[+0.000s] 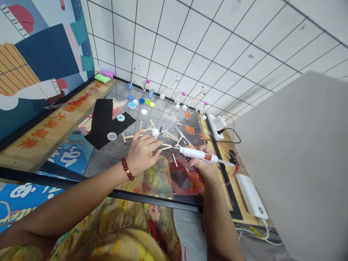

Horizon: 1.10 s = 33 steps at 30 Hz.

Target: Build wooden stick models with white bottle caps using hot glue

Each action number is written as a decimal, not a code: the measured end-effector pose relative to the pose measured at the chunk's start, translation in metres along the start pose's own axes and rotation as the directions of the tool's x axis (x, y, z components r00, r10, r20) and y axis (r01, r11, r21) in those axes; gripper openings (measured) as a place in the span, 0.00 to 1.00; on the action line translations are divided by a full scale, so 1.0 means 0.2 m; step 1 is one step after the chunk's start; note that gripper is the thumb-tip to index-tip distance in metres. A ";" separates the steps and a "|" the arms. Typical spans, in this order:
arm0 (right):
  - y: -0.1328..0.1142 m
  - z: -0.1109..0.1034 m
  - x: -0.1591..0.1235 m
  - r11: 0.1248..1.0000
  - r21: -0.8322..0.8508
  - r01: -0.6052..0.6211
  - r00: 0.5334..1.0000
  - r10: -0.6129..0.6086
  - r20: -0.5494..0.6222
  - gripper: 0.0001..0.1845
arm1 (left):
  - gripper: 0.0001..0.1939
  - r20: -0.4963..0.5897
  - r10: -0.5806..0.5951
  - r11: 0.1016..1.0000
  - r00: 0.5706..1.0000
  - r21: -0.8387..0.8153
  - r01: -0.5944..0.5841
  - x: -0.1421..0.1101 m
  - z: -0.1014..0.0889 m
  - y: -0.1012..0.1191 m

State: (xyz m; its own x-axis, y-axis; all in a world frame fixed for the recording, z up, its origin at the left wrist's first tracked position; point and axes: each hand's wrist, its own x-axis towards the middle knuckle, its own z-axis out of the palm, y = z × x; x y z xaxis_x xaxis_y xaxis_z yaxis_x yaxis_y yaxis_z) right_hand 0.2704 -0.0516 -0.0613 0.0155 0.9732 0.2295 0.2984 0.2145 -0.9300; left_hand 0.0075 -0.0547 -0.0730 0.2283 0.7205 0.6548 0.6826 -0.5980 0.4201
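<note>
My left hand (141, 153) pinches thin wooden sticks (165, 148) that meet at a narrow corner. White and pen-shaped, a hot glue gun (194, 154) is gripped by my right hand (208, 167), a clear glue stick (227, 162) poking out of its rear. Its nozzle is at the sticks' meeting point; whether they touch I cannot tell. Just beyond my left fingers are a white cap (155, 132) and a small assembly of sticks (129, 136). Several loose sticks (171, 136) lie on the glass tabletop near the nozzle.
Three stick models with caps and pink balls, one at the left (144, 84), line the tiled wall. Colored bottle caps (132, 105), black card (102, 121) and bundled sticks (118, 108) lie at left. A power strip (216, 127) and white device (251, 195) sit right.
</note>
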 end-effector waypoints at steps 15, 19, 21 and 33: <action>0.02 0.00 0.00 0.999 0.041 -0.016 1.000 0.017 -0.012 0.35 | 0.10 -0.021 0.034 0.999 0.999 0.015 -0.033 0.00 0.00 0.00; 0.00 0.00 0.00 1.000 0.015 -0.005 1.000 0.005 -0.012 0.36 | 0.09 -0.024 0.030 0.999 0.999 0.013 -0.030 0.00 0.00 0.00; -0.01 0.01 0.00 1.000 0.007 -0.015 1.000 0.015 -0.012 0.35 | 0.10 -0.020 0.024 1.000 1.000 0.013 -0.024 0.00 0.00 0.00; 0.00 0.01 -0.01 0.996 0.065 -0.068 0.997 0.066 0.037 0.34 | 0.10 -0.023 0.015 1.000 1.000 0.011 -0.015 0.00 0.00 0.00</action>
State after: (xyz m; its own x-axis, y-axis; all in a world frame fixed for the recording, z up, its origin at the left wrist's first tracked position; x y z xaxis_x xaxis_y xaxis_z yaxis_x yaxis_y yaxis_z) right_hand 0.2694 -0.0539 -0.0631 -0.0001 0.9876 0.1567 0.2342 0.1524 -0.9602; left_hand 0.0074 -0.0549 -0.0728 0.2228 0.7029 0.6754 0.6866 -0.6050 0.4031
